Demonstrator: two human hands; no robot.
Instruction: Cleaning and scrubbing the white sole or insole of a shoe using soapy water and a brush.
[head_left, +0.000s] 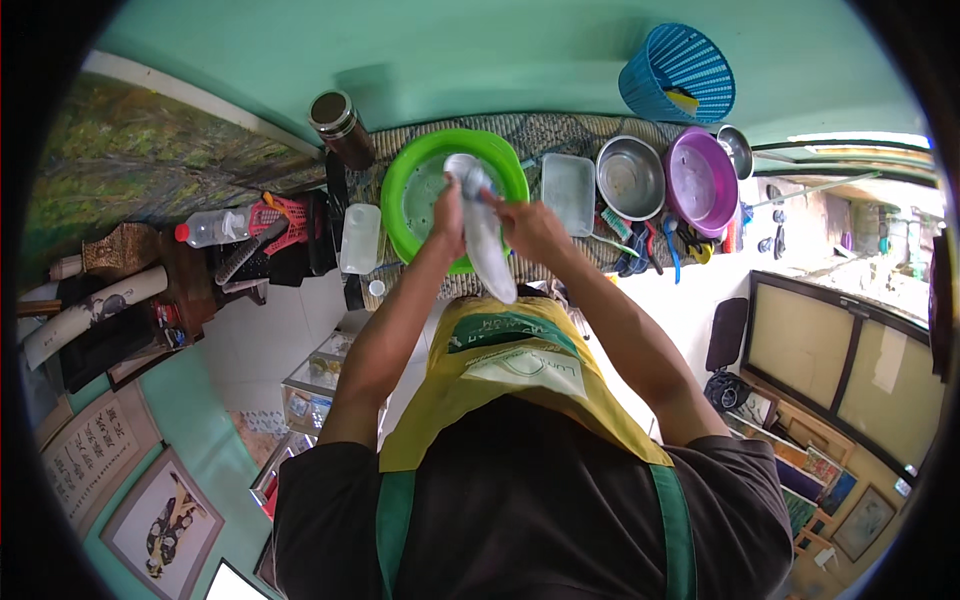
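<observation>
Over the near half of a green basin [393, 215] of cloudy, sudsy water, I hold a long white item [488, 255] whose exact kind I cannot make out. It has a pale rounded top, a grey part in the middle and a long tapering end that hangs toward my apron. My left hand [449, 215] is closed around its left side near the top. My right hand [535, 230] is closed at the grey part, fingers pointing left. Whether a small tool is also in my right hand is hidden.
A clear tray [567, 195], a steel bowl [631, 178] and a purple basin [702, 182] stand right of the green basin; brushes and scissors [697, 247] lie before them. To the left are a clear container [360, 240] and a brown flask [342, 130]. A blue basket [680, 75] stands behind.
</observation>
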